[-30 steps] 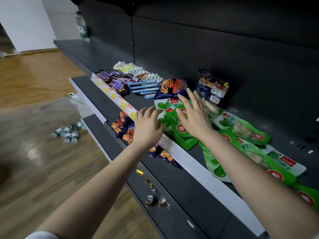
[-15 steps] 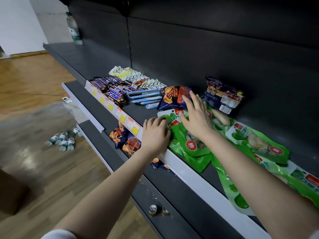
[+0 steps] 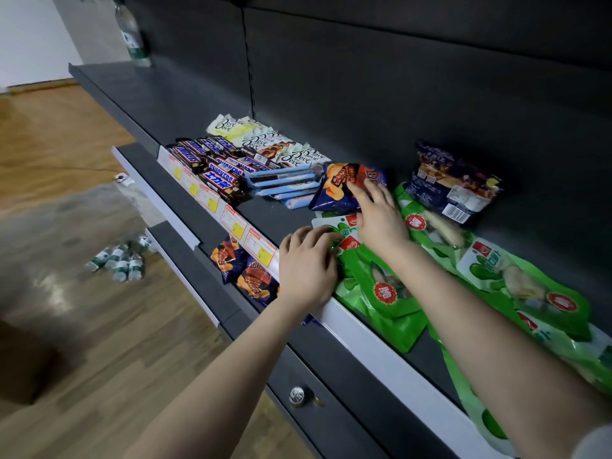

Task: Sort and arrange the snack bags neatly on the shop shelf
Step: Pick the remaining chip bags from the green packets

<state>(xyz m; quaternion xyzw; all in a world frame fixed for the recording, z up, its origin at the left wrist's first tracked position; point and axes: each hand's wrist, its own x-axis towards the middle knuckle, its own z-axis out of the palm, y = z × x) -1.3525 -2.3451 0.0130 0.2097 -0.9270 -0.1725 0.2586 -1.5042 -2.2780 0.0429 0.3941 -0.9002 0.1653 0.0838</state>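
1. Hands first: your left hand (image 3: pixel 308 270) lies knuckles-up at the front edge of the shelf (image 3: pixel 182 104). Its fingers are bent, with the tips down on the white-topped end of a green snack bag (image 3: pixel 381 293). Whether they pinch the film cannot be told.
2. Your right hand (image 3: pixel 377 217) is spread with the fingers extended and the palm over the green pouches. Its fingertips touch the blue-and-orange chip bag (image 3: pixel 341 190), a puffy, glossy pillow pack.
3. The green snack bag is a flat, shiny plastic pouch with a clear window and a round red seal. It lies along the front edge, against the white price strip (image 3: pixel 381 356).
4. More green pouches (image 3: pixel 530 286) lie overlapped and askew toward the shelf's right end. The shelf itself is matte dark-grey metal.
5. A dark-blue crinkled snack bag (image 3: pixel 453 187) leans against the back panel, just behind the green pouches.
6. Left of the chip bag sit slim pale-blue bars (image 3: pixel 284 183). Beyond them are brown Snickers bars (image 3: pixel 212 167) near the front edge, with pale Dove bars (image 3: pixel 265 144) behind.
7. Two more chip bags (image 3: pixel 245 270) lie on the lower shelf.
8. A clear plastic water bottle (image 3: pixel 132 34) stands at the far left end, by the back panel.
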